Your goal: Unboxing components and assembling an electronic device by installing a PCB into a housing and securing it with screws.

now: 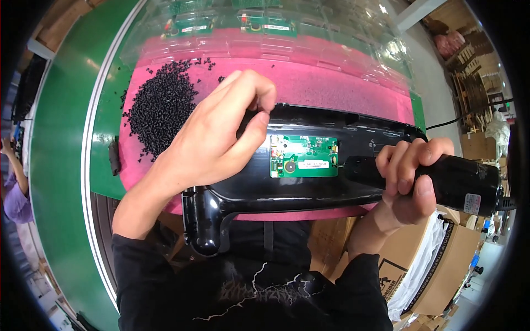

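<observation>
A long glossy black plastic housing [298, 199] lies across the pink mat, its hollow side up. Inside it sits a green circuit board [303, 156] with a white label and small components. My right hand [411, 171] is wrapped round a black electric screwdriver [464, 179], held almost level. Its thin bit meets the board's right edge, where a screw may be hidden. My left hand [226, 129] is closed over the left part of the housing, thumb and fingertips together by its far edge. What lies between those fingertips is too hidden to tell.
A heap of small black screws [163, 107] is on the pink mat [326, 77], left of my left hand. Clear plastic trays [342, 38] holding green boards stand at the back. Cardboard boxes [441, 270] are below at the right. Another person [16, 193] is at far left.
</observation>
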Tool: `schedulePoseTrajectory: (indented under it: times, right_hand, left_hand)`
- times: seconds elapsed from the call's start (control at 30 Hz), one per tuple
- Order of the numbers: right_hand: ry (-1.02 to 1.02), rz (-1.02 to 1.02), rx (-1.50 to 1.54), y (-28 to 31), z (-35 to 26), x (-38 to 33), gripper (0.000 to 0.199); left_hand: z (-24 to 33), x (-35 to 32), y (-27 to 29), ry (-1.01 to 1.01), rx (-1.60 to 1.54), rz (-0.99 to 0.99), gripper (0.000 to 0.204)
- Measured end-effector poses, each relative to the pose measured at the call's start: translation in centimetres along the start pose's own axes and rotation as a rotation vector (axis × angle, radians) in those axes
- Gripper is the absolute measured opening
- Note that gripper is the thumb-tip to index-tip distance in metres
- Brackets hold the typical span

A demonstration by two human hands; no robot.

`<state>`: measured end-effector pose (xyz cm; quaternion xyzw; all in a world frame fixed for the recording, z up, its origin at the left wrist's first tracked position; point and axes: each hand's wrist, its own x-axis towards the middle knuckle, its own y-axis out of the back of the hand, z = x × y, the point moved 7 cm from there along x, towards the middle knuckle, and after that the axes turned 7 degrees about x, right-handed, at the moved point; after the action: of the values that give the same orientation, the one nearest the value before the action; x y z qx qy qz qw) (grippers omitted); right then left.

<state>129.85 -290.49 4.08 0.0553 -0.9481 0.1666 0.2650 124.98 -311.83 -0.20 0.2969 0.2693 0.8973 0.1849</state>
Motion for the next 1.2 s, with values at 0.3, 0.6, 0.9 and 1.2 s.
schedulePoseTrajectory:
  times: [0.3, 0.6, 0.9, 1.2]
  right_hand:
    - [-0.006, -0.065, 0.075, -0.2, 0.4, 0.2, 0.029]
    - [-0.09, -0.14, 0.105, -2.5, 1.7, 0.1, 0.033]
    - [-0.078, -0.061, 0.056, -2.3, 1.7, 0.5, 0.033]
    - [-0.369, 0.452, 0.459, 4.1, 2.7, 2.3, 0.03]
  left_hand:
    - [0.3, -0.1, -0.7, -0.004, 0.047, -0.163, 0.031]
    - [2.3, -0.5, -0.9, -0.212, -0.384, -0.176, 0.04]
    - [2.9, -0.3, 0.3, 0.043, -1.316, -0.41, 0.091]
    - [3.9, -0.7, 1.9, -0.174, -1.735, -0.55, 0.099]
